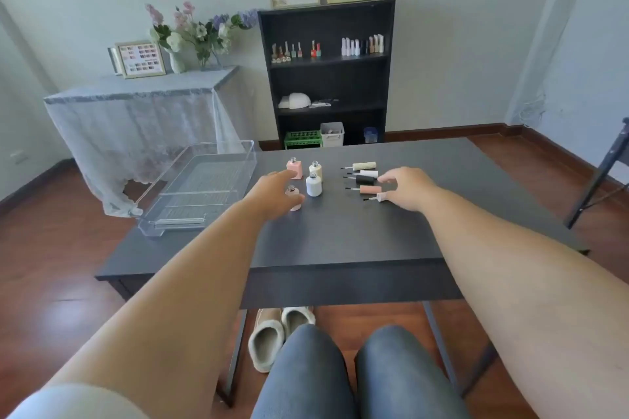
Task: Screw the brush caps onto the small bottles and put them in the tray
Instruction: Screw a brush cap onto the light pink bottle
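Observation:
Several small uncapped bottles stand on the dark table [340, 235]: a pink square one [294, 169], a cream one [316, 169], a white one [313, 184] and a pale pink one [293, 196]. My left hand [274, 192] reaches among them with fingers apart, partly covering the pale pink bottle. To the right lie several brush caps: cream [363, 166], white [368, 173], black [363, 179], pink [369, 189] and a small pale one [380, 197]. My right hand [406, 189] hovers over the caps, fingers spread, its fingertips close to the small pale cap. Neither hand holds anything.
A clear plastic tray [163, 190] sits at the table's left end, holding no bottles. Behind the table stand a black shelf [326, 78] with more bottles and a cloth-covered side table [136, 112] with flowers. A dark chair frame [602, 177] is at far right.

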`<state>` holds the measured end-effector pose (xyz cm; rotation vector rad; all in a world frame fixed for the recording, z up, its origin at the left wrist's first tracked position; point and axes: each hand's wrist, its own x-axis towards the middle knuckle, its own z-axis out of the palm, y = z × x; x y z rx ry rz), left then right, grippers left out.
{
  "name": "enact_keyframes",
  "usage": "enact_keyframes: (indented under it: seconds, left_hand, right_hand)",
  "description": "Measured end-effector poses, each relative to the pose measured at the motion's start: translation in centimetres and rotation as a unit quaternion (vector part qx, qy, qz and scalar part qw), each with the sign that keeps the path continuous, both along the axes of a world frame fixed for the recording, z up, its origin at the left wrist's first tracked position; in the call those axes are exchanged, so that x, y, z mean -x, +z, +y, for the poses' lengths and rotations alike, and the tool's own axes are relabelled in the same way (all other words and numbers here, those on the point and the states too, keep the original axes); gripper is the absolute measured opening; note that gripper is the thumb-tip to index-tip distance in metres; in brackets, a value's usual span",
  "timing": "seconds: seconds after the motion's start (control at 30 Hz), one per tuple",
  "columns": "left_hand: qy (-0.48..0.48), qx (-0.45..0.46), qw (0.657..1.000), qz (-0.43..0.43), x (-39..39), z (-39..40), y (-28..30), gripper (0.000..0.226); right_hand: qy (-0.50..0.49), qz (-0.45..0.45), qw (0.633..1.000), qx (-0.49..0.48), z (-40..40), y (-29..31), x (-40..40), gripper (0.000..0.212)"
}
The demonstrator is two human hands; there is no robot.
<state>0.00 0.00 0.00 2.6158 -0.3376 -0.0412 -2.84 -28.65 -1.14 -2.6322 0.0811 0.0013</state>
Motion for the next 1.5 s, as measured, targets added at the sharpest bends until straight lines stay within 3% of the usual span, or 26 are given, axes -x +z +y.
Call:
enact_keyframes:
  seconds: [0.27,0.5,0.6,0.7,0.9,1.17,1.5]
  left_hand:
    - [0.037,0.129,0.991,0.004,0.1,0.2,-3.3,0.051]
    - [0.032,0.206,0.976,-0.056,1.8,-0.9,-4.7,0.032]
    - [0.02,0.233,0.969,-0.075,2.2,-1.9,-4.4,0.036]
    - [0.011,0.237,0.969,-0.072,2.1,-2.5,-4.2,0.042]
    - [0.011,0.213,0.971,-0.109,0.9,-2.3,-5.0,0.037]
    - [0.002,0.256,0.959,-0.122,0.8,-2.1,-5.6,0.035]
    - [-0.029,0.244,0.958,-0.147,1.0,-2.1,-5.4,0.034]
  right_hand:
    - [-0.025,-0.083,0.992,-0.09,-1.2,-2.5,1.2,0.03]
    - [-0.013,-0.182,0.974,-0.134,-1.3,-3.9,3.5,0.036]
    - [-0.03,-0.213,0.954,-0.211,0.1,-3.8,3.8,0.036]
    - [-0.059,-0.201,0.923,-0.323,2.1,-3.6,3.6,0.021]
    - [-0.043,-0.152,0.829,-0.537,3.6,-4.1,2.1,0.026]
    - [0.0,-0.126,0.841,-0.526,3.6,-4.5,1.5,0.029]
    - [0.018,-0.131,0.852,-0.506,3.9,-4.4,2.0,0.025]
